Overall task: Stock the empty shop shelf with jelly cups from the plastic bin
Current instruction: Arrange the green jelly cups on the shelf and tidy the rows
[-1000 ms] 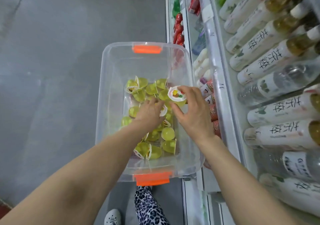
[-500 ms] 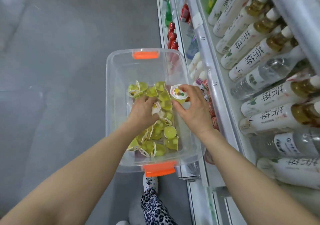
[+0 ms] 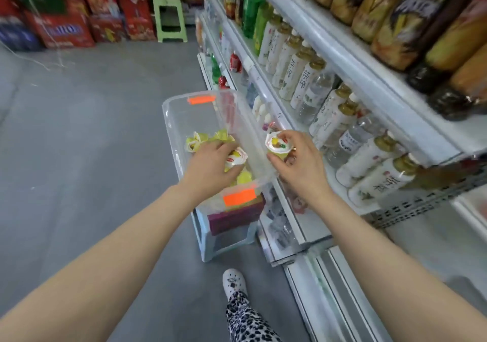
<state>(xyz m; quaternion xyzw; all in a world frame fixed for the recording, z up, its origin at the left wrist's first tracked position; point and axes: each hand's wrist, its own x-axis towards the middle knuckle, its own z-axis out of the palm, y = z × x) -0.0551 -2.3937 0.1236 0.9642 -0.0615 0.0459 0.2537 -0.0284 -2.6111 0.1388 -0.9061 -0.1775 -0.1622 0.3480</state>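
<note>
Jelly cups (image 3: pixel 208 141), yellow-green with white foil lids, are heaped in the bottom of a clear plastic bin (image 3: pixel 171 120) fitted with an orange latch at its far end (image 3: pixel 201 99) and another at its near end (image 3: pixel 239 196). The bin is set on a pale stool (image 3: pixel 210 241) on the grey floor (image 3: pixel 92 131), just beside the white shop shelving (image 3: pixel 266 88).

The left hand (image 3: pixel 210 162) is lowered into the bin, and its fingers are curled round a lidded cup (image 3: pixel 235 157) that is tilted on top of the heap. The right hand (image 3: pixel 303 162) is held outside the bin's right wall, level with its rim and in front of the shelf edge. An upright cup (image 3: pixel 278 145) is pinched between its thumb and fingertips, with the printed lid turned upward.

Rows of white-labelled bottles (image 3: pixel 340 120) are laid along the shelf behind the right hand, and darker bottles (image 3: pixel 411 25) are ranged on the shelf above. Small packets are seen on the lower shelf past the bin, though they are too blurred to be told apart. A green stool (image 3: pixel 170 17) and red cartons (image 3: pixel 68 30) are stacked at the far end of the aisle. A white shoe (image 3: pixel 234 283) and a leopard-print trouser leg (image 3: pixel 247 320) are seen at the bottom edge.
</note>
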